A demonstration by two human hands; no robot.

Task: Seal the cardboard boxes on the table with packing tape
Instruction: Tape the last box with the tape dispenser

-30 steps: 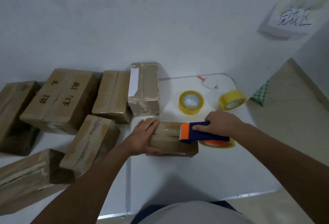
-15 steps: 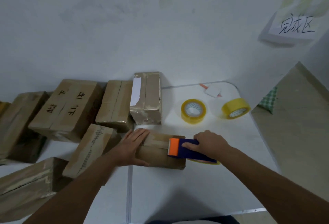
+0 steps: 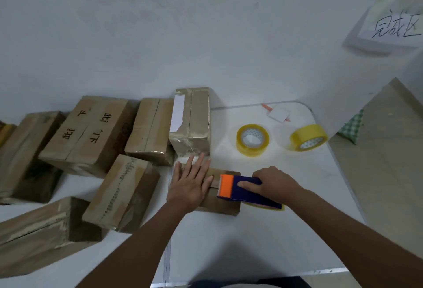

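Observation:
A small flat cardboard box point(image 3: 225, 203) lies in the middle of the white table point(image 3: 263, 237). My left hand point(image 3: 191, 183) presses flat on the box's left half, fingers straight and spread. My right hand point(image 3: 273, 183) grips a blue tape dispenser point(image 3: 242, 190) with an orange front, which sits on the box's right part. Its yellow tape roll shows under the dispenser at the box's right end. Several other cardboard boxes point(image 3: 123, 192) lie to the left.
Two yellow tape rolls point(image 3: 252, 139) point(image 3: 309, 137) lie at the back right of the table, behind them a white card point(image 3: 278, 114). A taller box point(image 3: 191, 120) stands just behind my left hand. The table's right edge point(image 3: 343, 178) borders the floor. A paper sign hangs on the wall.
My left hand has flattened and slid onto the top of the box. The dispenser has moved leftward along the box with my right hand. The camera has tilted up slightly.

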